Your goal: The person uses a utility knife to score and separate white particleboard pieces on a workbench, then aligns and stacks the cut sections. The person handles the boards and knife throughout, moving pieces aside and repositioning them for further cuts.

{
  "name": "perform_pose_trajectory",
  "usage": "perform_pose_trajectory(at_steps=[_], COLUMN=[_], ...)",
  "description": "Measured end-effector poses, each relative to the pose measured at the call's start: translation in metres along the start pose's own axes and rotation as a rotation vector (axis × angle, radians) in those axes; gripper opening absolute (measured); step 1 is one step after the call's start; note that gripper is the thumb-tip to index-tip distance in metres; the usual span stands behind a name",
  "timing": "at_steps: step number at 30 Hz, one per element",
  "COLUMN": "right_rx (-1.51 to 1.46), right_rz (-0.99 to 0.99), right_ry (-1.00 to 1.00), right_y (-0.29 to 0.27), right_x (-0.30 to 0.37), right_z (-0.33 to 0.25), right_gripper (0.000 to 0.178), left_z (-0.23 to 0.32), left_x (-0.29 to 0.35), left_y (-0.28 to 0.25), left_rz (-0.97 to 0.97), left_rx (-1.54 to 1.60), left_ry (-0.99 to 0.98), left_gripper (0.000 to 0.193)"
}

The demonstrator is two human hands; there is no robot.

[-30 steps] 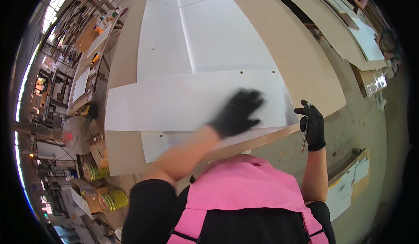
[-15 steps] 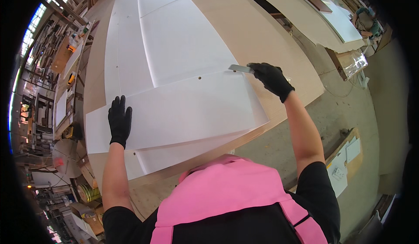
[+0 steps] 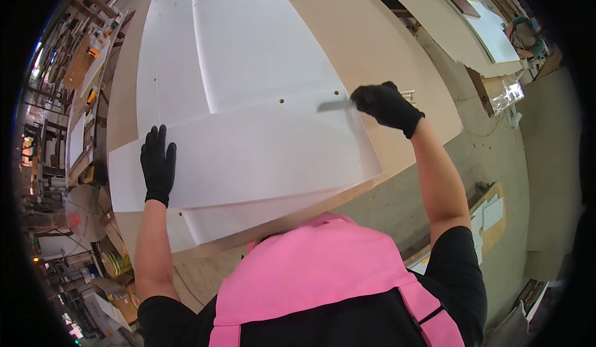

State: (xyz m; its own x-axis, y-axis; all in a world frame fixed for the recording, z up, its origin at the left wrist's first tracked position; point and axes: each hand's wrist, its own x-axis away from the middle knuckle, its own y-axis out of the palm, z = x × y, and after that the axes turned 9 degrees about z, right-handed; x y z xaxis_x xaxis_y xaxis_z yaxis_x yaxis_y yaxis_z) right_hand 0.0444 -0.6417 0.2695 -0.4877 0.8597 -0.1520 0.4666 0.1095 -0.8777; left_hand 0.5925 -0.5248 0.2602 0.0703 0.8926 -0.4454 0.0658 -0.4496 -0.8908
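Observation:
A white panel [image 3: 261, 167] lies crosswise over longer white panels [image 3: 248, 49]. My left hand [image 3: 158, 165], in a black glove, rests flat on its left end with the fingers stretched out. In the other black glove, my right hand [image 3: 386, 108] is closed around a flat grey blade [image 3: 334, 106], its handle hidden in my fist. Slightly blurred, the blade reaches over the panel's far right corner, just nearer to me than a small round hole [image 3: 336, 92]. A second hole [image 3: 281, 101] sits farther left along the same far edge.
A large brown board [image 3: 366, 49] lies under the white panels. By my right wrist a small shiny piece [image 3: 408, 95] rests on it. Another table with boards [image 3: 490, 36] stands at the far right. Cluttered benches [image 3: 87, 129] line the left, and white plates [image 3: 492, 214] lie low at the right.
The blade has come slightly nearer to me, from over the right hole to just below it. My left hand stays flat on the panel while the whole view has shifted a little.

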Motion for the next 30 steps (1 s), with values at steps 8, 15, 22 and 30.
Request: perform_pose_trajectory(at_steps=[8, 15, 22, 30], right_rx=[0.247, -0.131, -1.063, -1.095], right_rz=[0.043, -0.118, 0.530, 0.824], right_ry=[-0.242, -0.052, 0.634, 0.816], right_y=[0.002, -0.005, 0.009, 0.033], right_x=[0.033, 0.149, 0.182, 0.174], right_z=[-0.019, -0.048, -0.081, -0.153], right_gripper=[0.016, 0.022, 0.020, 0.025], left_z=[0.001, -0.008, 0.161, 0.293], left_x=[-0.003, 0.001, -0.015, 0.009], left_y=[0.000, 0.009, 0.015, -0.030], left_rz=[-0.026, -0.020, 0.015, -0.128], left_rx=[0.006, 0.013, 0.322, 0.916], left_ry=[-0.026, -0.020, 0.208, 0.646], left_gripper=[0.051, 0.051, 0.063, 0.057])
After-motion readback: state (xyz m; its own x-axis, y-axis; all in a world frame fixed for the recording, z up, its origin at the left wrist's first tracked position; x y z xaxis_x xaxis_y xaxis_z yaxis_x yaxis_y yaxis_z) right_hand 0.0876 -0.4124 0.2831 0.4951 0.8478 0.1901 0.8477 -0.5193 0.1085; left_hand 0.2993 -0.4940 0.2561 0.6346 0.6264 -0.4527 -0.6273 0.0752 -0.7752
